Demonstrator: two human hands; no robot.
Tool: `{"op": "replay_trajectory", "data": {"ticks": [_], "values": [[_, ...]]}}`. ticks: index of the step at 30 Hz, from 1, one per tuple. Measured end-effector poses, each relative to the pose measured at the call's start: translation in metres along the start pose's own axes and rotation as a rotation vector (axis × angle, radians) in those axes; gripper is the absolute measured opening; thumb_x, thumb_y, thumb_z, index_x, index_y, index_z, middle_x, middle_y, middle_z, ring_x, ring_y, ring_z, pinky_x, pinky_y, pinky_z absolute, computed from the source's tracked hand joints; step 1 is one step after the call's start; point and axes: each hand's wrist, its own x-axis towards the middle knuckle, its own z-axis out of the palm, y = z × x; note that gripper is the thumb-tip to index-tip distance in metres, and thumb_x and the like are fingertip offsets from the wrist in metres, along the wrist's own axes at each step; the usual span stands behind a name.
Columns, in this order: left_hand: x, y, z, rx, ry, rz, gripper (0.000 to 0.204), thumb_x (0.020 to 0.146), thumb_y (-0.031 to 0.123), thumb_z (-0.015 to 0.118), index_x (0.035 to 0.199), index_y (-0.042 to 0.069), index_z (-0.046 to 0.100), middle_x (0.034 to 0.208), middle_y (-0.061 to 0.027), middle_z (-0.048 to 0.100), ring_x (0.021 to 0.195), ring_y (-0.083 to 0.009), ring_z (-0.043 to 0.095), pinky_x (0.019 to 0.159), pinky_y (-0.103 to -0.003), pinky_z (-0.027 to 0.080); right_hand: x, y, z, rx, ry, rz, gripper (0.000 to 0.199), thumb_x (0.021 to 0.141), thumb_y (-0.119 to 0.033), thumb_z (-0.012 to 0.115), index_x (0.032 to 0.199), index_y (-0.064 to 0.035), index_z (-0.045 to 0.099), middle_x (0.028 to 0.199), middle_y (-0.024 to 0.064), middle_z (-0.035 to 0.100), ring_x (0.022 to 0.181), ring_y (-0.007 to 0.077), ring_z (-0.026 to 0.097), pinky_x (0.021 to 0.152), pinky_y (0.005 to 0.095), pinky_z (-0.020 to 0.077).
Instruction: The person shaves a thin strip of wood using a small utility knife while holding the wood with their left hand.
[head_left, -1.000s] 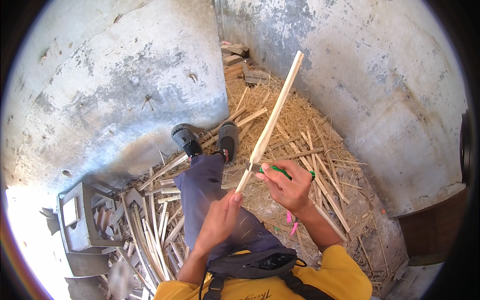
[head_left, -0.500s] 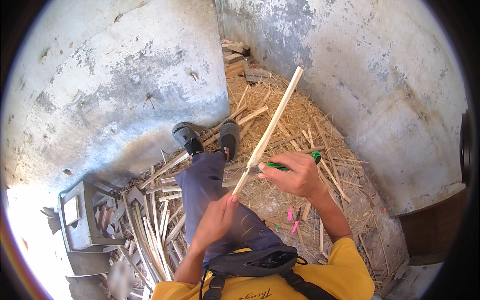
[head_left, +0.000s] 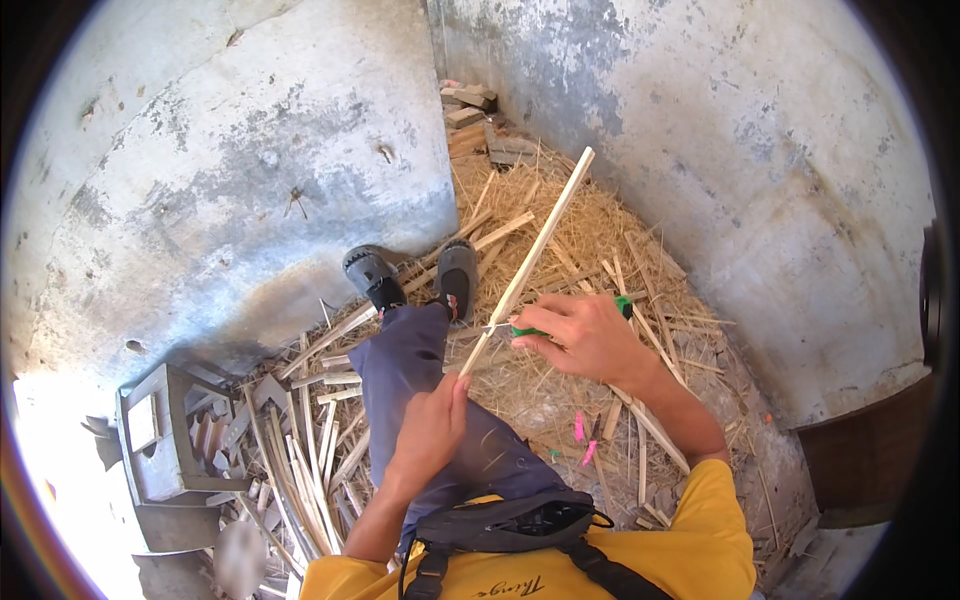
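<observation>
Weathered blue-grey and white plaster walls (head_left: pixel 690 150) meet at a corner over loose golden straw (head_left: pixel 590 225) and scattered pale wooden strips (head_left: pixel 305 480), as a seated person in a yellow shirt (head_left: pixel 650 535) works above legs in dark blue-grey trousers (head_left: pixel 408 365). The left hand (head_left: pixel 432 432) is closed around the lower end of a long, pale wooden stick (head_left: pixel 540 248), apparently to anchor it while its far end slants up and away from the body. The right hand (head_left: pixel 595 340) wraps its grip around a green-handled knife (head_left: pixel 624 306), whose thin blade meets the stick beyond the left fingers, a hold that likely leaves the cutting spot clear. Compared with half a second ago, the stick's far end sits lower in view, and the right forearm is angled farther outward.
</observation>
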Motion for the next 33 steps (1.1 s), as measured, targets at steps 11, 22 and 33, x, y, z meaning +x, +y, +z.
{"op": "replay_trajectory", "data": {"ticks": [11,22,33], "values": [[0.008,-0.001,-0.012,-0.287,-0.077,-0.105,0.039,0.115,0.027,0.044,0.093,-0.002,0.058,0.068,-0.0189,0.053,0.060,-0.0371,0.049,0.061,-0.045,0.041,-0.033,-0.019,0.031,0.920,0.098,0.458,0.030,0.111,-0.025,0.057,0.111,0.0013,0.071,0.079,0.0105,0.070,0.060,0.0117,0.056,0.056,0.0295,0.0453],[0.002,0.016,-0.021,-0.221,-0.107,-0.056,0.038,0.116,0.026,0.041,0.090,0.001,0.054,0.063,-0.0043,0.047,0.057,-0.0154,0.045,0.057,-0.035,0.039,-0.024,-0.021,0.048,0.133,0.251,0.190,0.020,0.106,-0.023,0.062,0.108,-0.0034,0.066,0.088,0.0110,0.072,0.069,0.0306,0.072,0.056,0.0403,0.0538],[0.001,0.016,-0.013,-0.106,-0.022,0.012,0.032,0.115,0.023,0.043,0.096,0.000,0.055,0.067,-0.0186,0.053,0.061,-0.0427,0.054,0.059,-0.047,0.041,-0.019,-0.026,0.037,-0.211,0.126,0.184,0.018,0.104,-0.023,0.064,0.108,-0.0054,0.064,0.085,0.0094,0.063,0.065,0.0269,0.068,0.054,0.0398,0.0501]]}}
